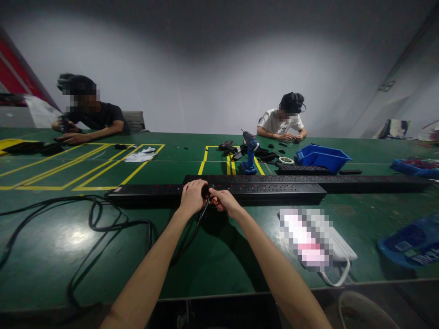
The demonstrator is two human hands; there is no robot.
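Strip [267,194]: black, long axis left-right on worktop [222,256] | plug [206,190]: on strip, between both hands, cable [197,224] trailing toward person | right hand [224,201]: fingers clamped on plug | left hand [192,196]: touching plug's left, fingers curled over strip, grip unclear.

You face two long black power strips [267,194] [360,182], two blue bins [322,157] [414,168], one upright blue drill [250,154] and two co-workers [92,116] [283,122].
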